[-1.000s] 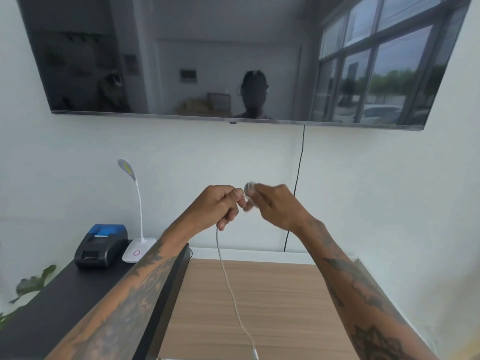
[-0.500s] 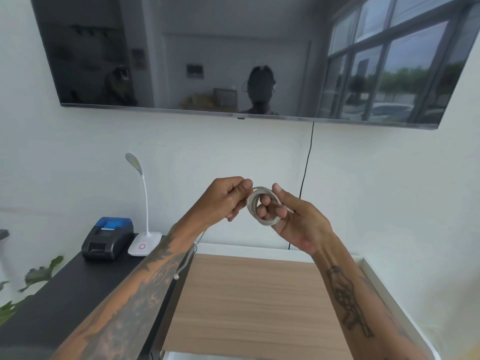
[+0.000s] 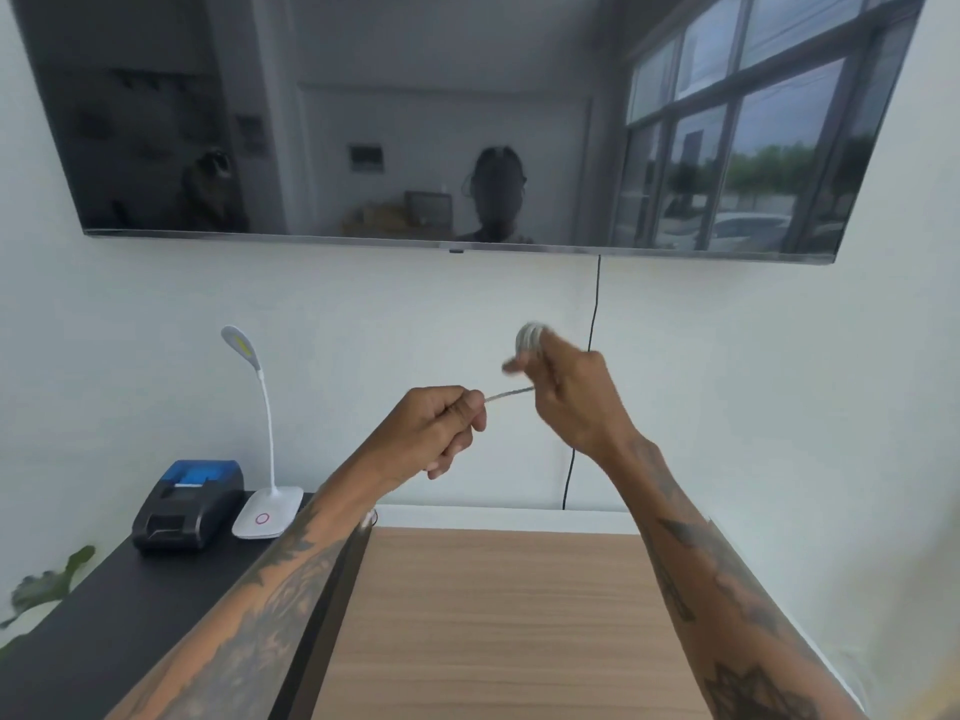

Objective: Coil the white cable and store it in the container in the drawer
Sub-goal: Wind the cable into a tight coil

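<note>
left hand [image 3: 441, 428]: pinching free end of white cable [image 3: 511, 393] | right hand [image 3: 569, 397]: fingers curled through blurred coil, apparently gripping it | cable: taut between hands, above wooden top [image 3: 498, 615]

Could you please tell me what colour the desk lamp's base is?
The desk lamp's base is white with a pink ring, seen in the head view.
</note>
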`<state>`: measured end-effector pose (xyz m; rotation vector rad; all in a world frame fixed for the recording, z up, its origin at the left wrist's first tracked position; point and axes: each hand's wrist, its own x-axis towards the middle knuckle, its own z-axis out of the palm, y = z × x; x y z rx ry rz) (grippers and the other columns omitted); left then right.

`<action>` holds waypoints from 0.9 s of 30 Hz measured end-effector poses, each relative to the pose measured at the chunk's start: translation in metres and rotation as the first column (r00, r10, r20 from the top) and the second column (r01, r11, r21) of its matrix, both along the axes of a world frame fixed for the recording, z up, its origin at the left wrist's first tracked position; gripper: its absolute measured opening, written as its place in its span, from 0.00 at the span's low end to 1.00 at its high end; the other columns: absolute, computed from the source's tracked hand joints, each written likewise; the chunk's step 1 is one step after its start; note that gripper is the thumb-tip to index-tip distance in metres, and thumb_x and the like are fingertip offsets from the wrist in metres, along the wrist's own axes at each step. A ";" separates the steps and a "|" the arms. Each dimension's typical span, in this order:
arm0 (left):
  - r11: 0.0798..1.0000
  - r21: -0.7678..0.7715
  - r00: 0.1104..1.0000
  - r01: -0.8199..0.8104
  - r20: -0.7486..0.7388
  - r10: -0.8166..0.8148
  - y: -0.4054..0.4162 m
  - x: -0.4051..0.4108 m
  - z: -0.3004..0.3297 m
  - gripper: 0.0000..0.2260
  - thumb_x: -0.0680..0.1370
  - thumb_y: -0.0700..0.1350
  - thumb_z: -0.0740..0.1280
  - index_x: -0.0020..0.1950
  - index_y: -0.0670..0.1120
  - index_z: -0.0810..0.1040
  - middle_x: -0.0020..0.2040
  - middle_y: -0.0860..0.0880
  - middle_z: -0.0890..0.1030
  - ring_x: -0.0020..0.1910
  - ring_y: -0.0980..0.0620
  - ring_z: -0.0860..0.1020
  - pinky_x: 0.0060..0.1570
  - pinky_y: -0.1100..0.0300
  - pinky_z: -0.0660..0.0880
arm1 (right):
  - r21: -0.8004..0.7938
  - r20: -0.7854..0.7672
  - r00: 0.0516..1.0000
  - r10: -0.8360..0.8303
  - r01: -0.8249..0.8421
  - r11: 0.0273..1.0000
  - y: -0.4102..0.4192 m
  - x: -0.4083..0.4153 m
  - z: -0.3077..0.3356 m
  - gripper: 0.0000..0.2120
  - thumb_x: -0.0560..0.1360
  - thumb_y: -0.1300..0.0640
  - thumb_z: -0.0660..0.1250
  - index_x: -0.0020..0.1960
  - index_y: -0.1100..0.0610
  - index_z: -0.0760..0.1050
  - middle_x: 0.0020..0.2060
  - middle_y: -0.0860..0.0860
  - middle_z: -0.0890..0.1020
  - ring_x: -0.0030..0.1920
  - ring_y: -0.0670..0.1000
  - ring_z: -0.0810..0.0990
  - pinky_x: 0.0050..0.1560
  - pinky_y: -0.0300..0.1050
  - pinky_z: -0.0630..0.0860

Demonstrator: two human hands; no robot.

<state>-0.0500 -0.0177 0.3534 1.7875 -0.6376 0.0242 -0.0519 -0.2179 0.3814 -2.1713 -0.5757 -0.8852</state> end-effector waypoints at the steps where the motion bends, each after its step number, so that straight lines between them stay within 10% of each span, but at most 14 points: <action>1: 1.000 0.011 1.000 -0.025 0.011 0.025 0.005 0.002 0.003 0.17 0.84 0.51 0.60 0.38 0.45 0.77 0.23 0.55 0.70 0.18 0.56 0.63 0.21 0.64 0.65 | -0.066 -0.087 0.996 0.028 -0.034 0.997 -0.003 0.001 -0.005 0.12 0.84 0.58 0.58 0.44 0.59 0.74 0.42 0.50 0.89 0.36 0.44 0.83 0.42 0.43 0.80; 8: 0.981 0.126 0.983 -0.145 0.127 0.129 0.015 0.013 0.010 0.18 0.84 0.50 0.61 0.34 0.50 0.77 0.25 0.55 0.70 0.23 0.55 0.66 0.26 0.61 0.65 | 0.216 -0.548 0.725 0.416 -0.357 0.909 0.012 -0.021 -0.031 0.31 0.81 0.36 0.54 0.36 0.57 0.80 0.31 0.55 0.83 0.42 0.49 0.85 0.49 0.38 0.74; 11: 0.990 0.082 0.987 -0.114 0.122 0.104 0.014 0.012 0.007 0.18 0.83 0.51 0.61 0.35 0.51 0.77 0.26 0.54 0.70 0.23 0.53 0.66 0.26 0.62 0.66 | 0.421 -0.476 0.639 0.604 -0.437 0.794 0.013 -0.026 -0.026 0.28 0.82 0.41 0.57 0.31 0.54 0.78 0.37 0.68 0.79 0.42 0.52 0.82 0.50 0.46 0.73; 20: 0.994 0.005 0.987 -0.112 0.117 0.111 0.003 0.004 -0.012 0.16 0.84 0.47 0.61 0.38 0.46 0.77 0.24 0.55 0.70 0.22 0.53 0.65 0.27 0.60 0.63 | 0.877 0.039 0.452 0.891 -0.443 0.186 0.021 -0.031 -0.005 0.19 0.83 0.55 0.58 0.51 0.62 0.86 0.47 0.52 0.88 0.52 0.48 0.85 0.56 0.38 0.79; 27: 0.859 0.402 0.902 -0.317 0.409 0.142 -0.008 -0.020 -0.020 0.10 0.82 0.55 0.61 0.47 0.54 0.79 0.26 0.58 0.73 0.27 0.55 0.69 0.29 0.63 0.64 | 0.593 -0.268 0.921 0.284 -0.075 0.802 0.030 -0.007 -0.016 0.21 0.83 0.45 0.58 0.47 0.61 0.78 0.46 0.44 0.89 0.54 0.45 0.83 0.57 0.42 0.72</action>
